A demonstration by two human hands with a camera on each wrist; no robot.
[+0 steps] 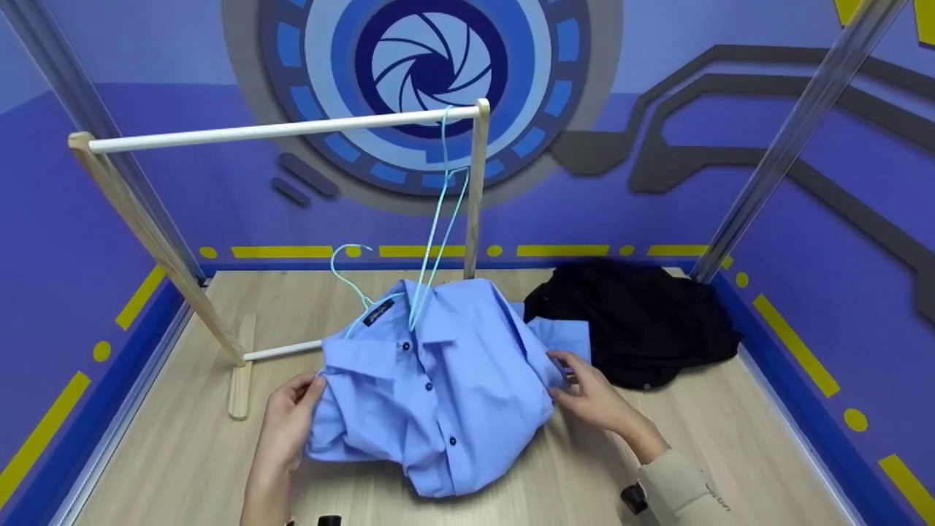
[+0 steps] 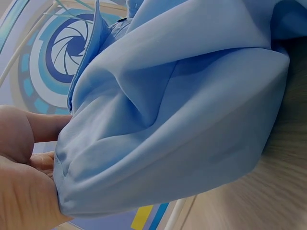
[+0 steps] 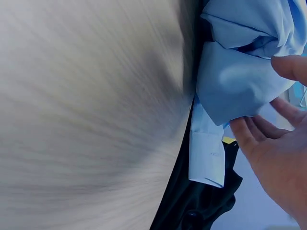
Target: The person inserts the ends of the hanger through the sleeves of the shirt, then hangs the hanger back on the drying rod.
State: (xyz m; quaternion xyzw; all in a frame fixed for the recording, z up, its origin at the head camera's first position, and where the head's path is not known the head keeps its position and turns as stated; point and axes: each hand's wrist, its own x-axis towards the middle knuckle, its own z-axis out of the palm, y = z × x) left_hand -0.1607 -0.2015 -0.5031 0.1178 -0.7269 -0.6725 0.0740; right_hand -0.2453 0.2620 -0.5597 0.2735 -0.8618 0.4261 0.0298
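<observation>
Lower centre: left hand (image 1: 286, 413), right hand (image 1: 595, 394), fingers clamped on opposite sides of light-blue button-up shirt (image 1: 478, 365), likely steadying it around hanger (image 1: 334, 268).

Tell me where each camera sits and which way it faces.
Head: worn on the head, facing forward and down at the blue shirt and clothes rack; left hand and right hand show.
Left wrist: worn there, facing the blue shirt close up; part of the left hand shows at left.
Right wrist: worn there, facing the tabletop and blue shirt; the right hand shows at right.
Head and right wrist share the black garment.
</observation>
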